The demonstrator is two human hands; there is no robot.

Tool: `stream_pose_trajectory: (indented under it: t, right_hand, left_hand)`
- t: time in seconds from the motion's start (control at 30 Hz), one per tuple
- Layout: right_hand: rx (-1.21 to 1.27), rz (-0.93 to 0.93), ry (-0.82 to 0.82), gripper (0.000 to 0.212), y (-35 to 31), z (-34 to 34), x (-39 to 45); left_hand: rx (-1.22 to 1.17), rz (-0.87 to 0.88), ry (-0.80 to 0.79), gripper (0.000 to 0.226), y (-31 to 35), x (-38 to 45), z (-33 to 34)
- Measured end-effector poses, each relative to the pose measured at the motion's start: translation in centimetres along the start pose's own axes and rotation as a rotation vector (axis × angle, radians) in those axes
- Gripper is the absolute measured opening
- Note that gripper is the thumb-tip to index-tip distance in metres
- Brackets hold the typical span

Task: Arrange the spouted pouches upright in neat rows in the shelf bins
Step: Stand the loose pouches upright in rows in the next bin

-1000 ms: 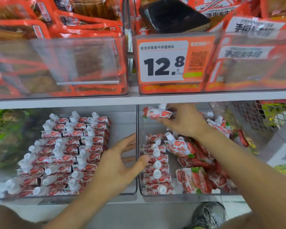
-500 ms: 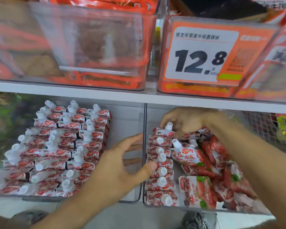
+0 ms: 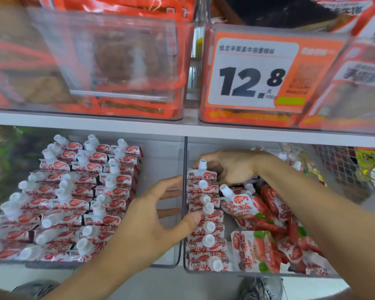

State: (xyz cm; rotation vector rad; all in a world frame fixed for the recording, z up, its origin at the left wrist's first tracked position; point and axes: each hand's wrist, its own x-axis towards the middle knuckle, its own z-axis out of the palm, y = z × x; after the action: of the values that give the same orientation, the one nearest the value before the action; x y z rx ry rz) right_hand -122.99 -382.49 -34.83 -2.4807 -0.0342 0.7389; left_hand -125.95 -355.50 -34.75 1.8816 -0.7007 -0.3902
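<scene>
Two clear shelf bins sit side by side on the lower shelf. The left bin (image 3: 167,264) holds white-and-red spouted pouches (image 3: 74,198) standing in three rows. In the right bin (image 3: 204,272), one upright row of pouches (image 3: 206,230) runs along the left wall, beside a loose pile of pouches (image 3: 268,224) lying flat. My right hand (image 3: 230,167) curls round the rearmost pouch (image 3: 201,175) at the back of that row. My left hand (image 3: 160,215) is spread across the wall between the bins, its thumb pressing the side of the row.
Directly above, the white shelf edge (image 3: 182,131) overhangs the lower bins. The upper bins hold orange snack packets and a 12.8 price tag (image 3: 251,83). A wire mesh basket (image 3: 344,169) stands to the right. My shoe (image 3: 262,286) is on the floor below.
My right hand has brought a pouch down from near the shelf edge to the back of the upright row. My left hand has stayed against the row. The view has moved closer.
</scene>
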Motion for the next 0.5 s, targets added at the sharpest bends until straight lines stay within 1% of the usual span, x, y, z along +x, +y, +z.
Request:
stream_pose_trajectory:
  t: [0.1, 0.13, 0.17, 0.23, 0.27, 0.3, 0.33, 0.37, 0.43, 0.47, 0.5]
  right_hand:
    - [-0.002, 0.023, 0.001, 0.066, 0.0, -0.1, -0.5]
    - [-0.015, 0.039, 0.047, 0.069, -0.3, -0.3, -1.3]
    - [-0.017, 0.061, 0.129, 0.064, -0.7, -0.5, -2.3]
    - [-0.012, 0.045, 0.362, 0.032, -1.5, -0.6, -4.7]
    - [-0.023, 0.018, 0.448, 0.017, -1.8, -0.3, -6.2]
    - [-0.037, 0.001, 0.483, 0.016, -2.2, 0.2, -7.5]
    - [-0.062, 0.005, 0.465, 0.025, -2.4, 0.8, -8.6]
    - [-0.098, 0.03, 0.415, 0.035, -2.5, 1.6, -9.5]
    - [-0.286, 0.078, 0.35, 0.047, -2.1, 3.6, -10.1]
    - [-0.388, 0.084, 0.358, 0.045, -2.1, 4.4, -10.1]
    - [-0.441, 0.062, 0.397, 0.038, -2.0, 4.9, -10.2]
  left_hand:
    - [0.022, 0.008, -0.001, 0.071, -0.1, 0.0, 0.0]
    - [0.017, 0.007, 0.0, 0.071, -0.1, 0.0, 0.0]
    - [0.007, 0.005, 0.001, 0.07, -0.1, 0.0, 0.1]
    - [-0.028, -0.002, -0.003, 0.071, 0.1, -0.2, 0.1]
    - [-0.041, -0.004, -0.006, 0.072, 0.2, -0.3, 0.2]
    - [-0.049, -0.006, -0.006, 0.072, 0.2, -0.3, 0.2]
    - [-0.054, -0.009, -0.004, 0.071, 0.2, -0.4, 0.2]
    - [-0.06, -0.011, -0.004, 0.07, 0.2, -0.4, 0.2]
    - [-0.064, -0.011, -0.003, 0.07, 0.2, -0.4, 0.3]
    - [-0.062, -0.009, -0.001, 0.07, 0.1, -0.5, 0.4]
    - [-0.062, -0.008, 0.001, 0.07, 0.1, -0.5, 0.4]
